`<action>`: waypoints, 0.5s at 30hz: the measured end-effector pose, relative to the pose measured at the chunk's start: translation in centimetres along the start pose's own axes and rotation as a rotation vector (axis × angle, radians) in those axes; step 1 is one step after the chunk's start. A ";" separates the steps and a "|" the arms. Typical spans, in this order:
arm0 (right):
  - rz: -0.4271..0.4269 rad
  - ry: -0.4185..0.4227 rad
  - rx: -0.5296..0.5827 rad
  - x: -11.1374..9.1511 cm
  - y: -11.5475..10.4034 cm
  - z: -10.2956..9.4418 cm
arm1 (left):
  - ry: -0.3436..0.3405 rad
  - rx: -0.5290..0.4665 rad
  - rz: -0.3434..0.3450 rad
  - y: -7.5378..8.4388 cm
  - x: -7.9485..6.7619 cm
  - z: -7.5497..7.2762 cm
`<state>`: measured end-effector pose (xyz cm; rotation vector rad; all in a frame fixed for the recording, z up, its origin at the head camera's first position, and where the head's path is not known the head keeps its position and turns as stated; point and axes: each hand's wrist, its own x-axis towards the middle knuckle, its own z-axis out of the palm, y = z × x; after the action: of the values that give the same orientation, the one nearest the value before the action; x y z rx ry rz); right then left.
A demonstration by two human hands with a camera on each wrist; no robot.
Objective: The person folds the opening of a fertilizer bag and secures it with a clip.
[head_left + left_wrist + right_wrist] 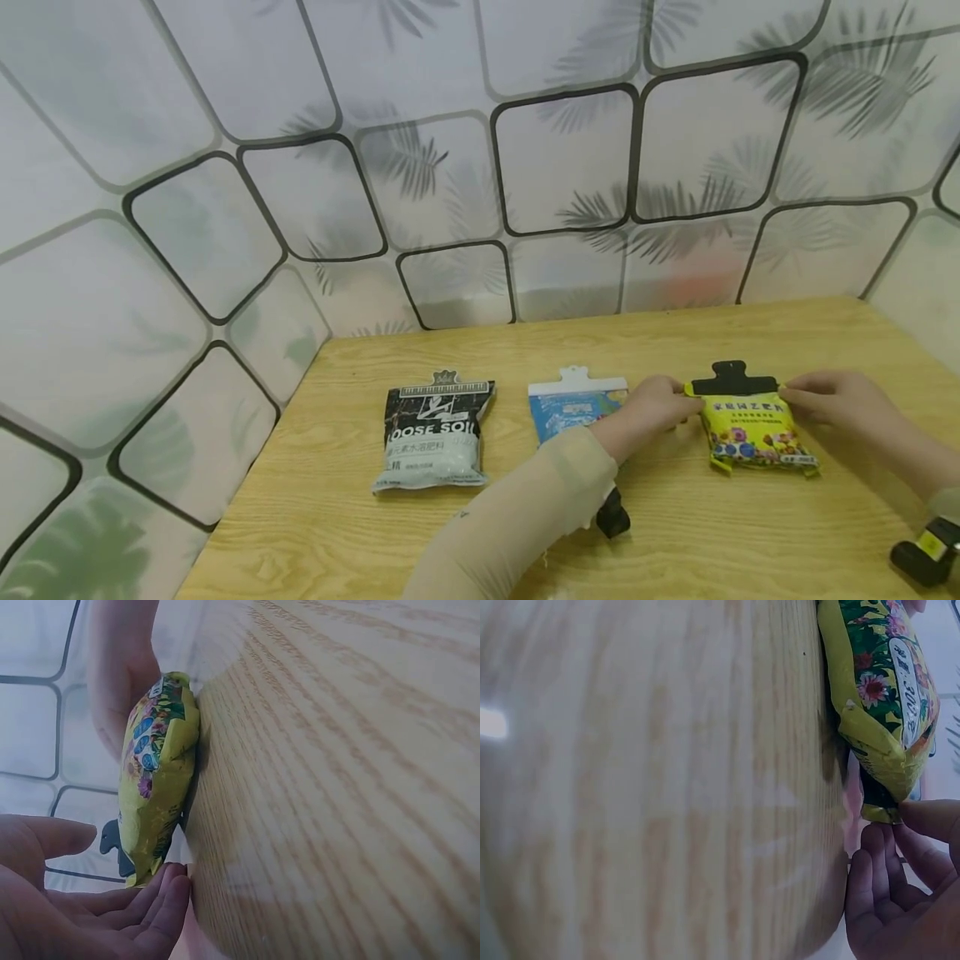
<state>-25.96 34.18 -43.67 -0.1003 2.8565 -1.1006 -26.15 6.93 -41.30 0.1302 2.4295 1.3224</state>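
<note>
A yellow fertilizer bag (753, 429) with a flower print lies on the table on the right in the head view, a black clip (733, 379) across its top edge. My right hand (843, 404) pinches the bag's top right corner between thumb and index finger, as the right wrist view shows. At the opposite top corner is my left hand (651, 408). In the left wrist view its fingertips are right at the yellow corner, the thumb held apart from them. Left of that hand lies a blue bag (566, 412) with a white clip (577, 383), partly hidden by the left arm.
A black and grey bag (431, 454) printed "LOOSE SOIL" lies farther left, with a decorated clip (446, 385) on its top. All three bags stand in a row on the wooden table (337, 533). A patterned wall covering (442, 183) rises behind and beside the table.
</note>
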 end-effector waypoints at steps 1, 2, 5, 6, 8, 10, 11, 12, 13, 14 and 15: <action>-0.006 0.002 -0.012 0.0 0.0 0.0 | -0.006 -0.009 -0.001 0.0 0.0 0.0; -0.011 0.003 -0.021 0.0 0.1 0.0 | -0.009 -0.014 -0.004 0.0 0.0 0.0; -0.017 0.000 -0.043 0.1 0.3 -0.1 | -0.023 -0.046 -0.005 0.1 -0.1 0.0; -0.016 -0.003 -0.044 0.1 0.4 -0.1 | -0.030 -0.056 -0.006 0.1 -0.1 -0.1; -0.013 -0.010 -0.046 0.1 0.5 -0.2 | -0.039 -0.070 -0.004 0.2 -0.1 -0.2; -0.004 -0.018 -0.040 0.2 0.5 -0.2 | -0.047 -0.072 -0.002 0.3 -0.2 -0.3; 0.000 -0.021 -0.037 0.2 0.6 -0.2 | -0.051 -0.073 -0.002 0.3 -0.2 -0.3; 0.002 -0.025 -0.037 0.2 0.6 -0.2 | -0.055 -0.069 -0.001 0.2 -0.2 -0.4; 0.009 -0.029 -0.029 0.2 0.6 -0.2 | -0.059 -0.067 0.000 0.2 -0.2 -0.5; 0.008 -0.035 -0.018 0.2 0.6 -0.2 | -0.064 -0.065 0.001 0.2 -0.2 -0.5; 0.014 -0.035 -0.013 0.1 0.6 -0.1 | -0.070 -0.063 0.000 0.1 -0.2 -0.6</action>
<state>-26.12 34.71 -43.98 -0.0996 2.8294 -1.0675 -26.15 6.47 -40.87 0.1574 2.3276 1.3697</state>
